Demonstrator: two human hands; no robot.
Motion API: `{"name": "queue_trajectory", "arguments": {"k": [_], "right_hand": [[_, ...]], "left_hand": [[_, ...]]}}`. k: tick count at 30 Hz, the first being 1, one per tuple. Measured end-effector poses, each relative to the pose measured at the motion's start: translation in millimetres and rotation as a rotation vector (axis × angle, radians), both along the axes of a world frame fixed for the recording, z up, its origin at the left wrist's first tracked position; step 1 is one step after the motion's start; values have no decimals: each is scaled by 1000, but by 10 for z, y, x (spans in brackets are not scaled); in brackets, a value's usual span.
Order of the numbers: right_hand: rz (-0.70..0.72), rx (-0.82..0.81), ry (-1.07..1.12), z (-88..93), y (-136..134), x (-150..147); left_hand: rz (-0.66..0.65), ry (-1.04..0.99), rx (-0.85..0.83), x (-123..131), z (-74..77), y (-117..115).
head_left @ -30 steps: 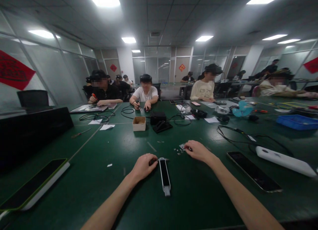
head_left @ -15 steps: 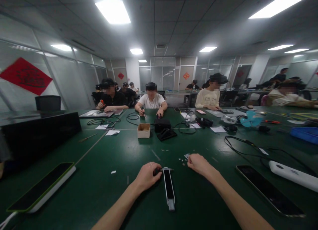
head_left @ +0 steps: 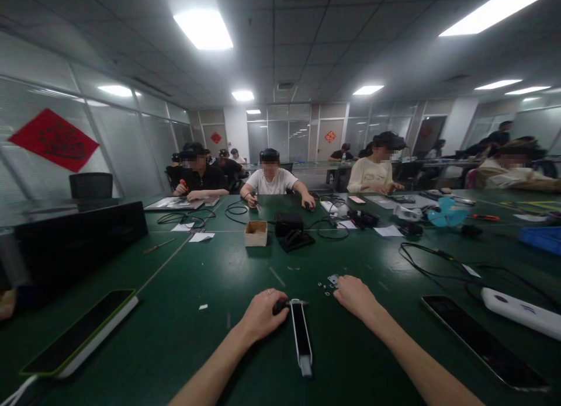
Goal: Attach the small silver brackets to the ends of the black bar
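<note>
My left hand (head_left: 265, 313) rests on the table, its fingers closed around the dark handle of a screwdriver (head_left: 280, 305). The thin shaft points right, across the top end of a slim white device with a long black face (head_left: 300, 330). That device lies lengthwise between my two hands, with a grey tip at its near end. My right hand (head_left: 354, 293) is closed on the table further right, and its fingertips are hidden from me. Against its fingers lies a small metal plate (head_left: 333, 280). Several tiny metal pieces (head_left: 326, 288) are scattered just left of it.
A phone (head_left: 480, 339) and a white power strip (head_left: 521, 312) with black cables lie right. At left are a green-edged device (head_left: 83, 330) and a black panel (head_left: 74, 242). Ahead stand a small open box (head_left: 256, 235) and a black case (head_left: 289, 224). Co-workers sit opposite.
The view has shifted slightly. My hands keep their places by the device and the metal pieces. The co-worker opposite has moved a hand with a dark object to the right, away from the black case.
</note>
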State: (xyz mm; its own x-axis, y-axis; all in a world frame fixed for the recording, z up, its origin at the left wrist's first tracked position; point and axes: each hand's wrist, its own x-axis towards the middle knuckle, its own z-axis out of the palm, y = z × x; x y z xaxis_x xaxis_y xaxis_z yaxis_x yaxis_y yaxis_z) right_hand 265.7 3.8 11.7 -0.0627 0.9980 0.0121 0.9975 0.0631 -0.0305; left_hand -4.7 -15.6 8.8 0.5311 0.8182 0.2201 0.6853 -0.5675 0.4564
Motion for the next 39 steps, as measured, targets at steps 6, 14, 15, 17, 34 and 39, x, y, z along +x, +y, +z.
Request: {"name": "queue_trajectory", "arguments": {"k": [6,14,15,17,34,39], "right_hand": [[58,96,110,73,-84,-77],[484,254,746,89,-362,-649],[511,247,785,68,-382,-699],[531,219,841,31,-410,-758],[422,119,882,101,-462,-752],[457,144,856,72,-467,-737]], "left_hand": [[77,-38,136,-25,19,-2],[-145,-161,532,61,-36,-81],[-171,-159,564,80,-41,-93],[-194,-157,614,108,-46,-110],[-145,-135,682,60,-47,-32],[-163,-170,609,95,-32,-39]]}}
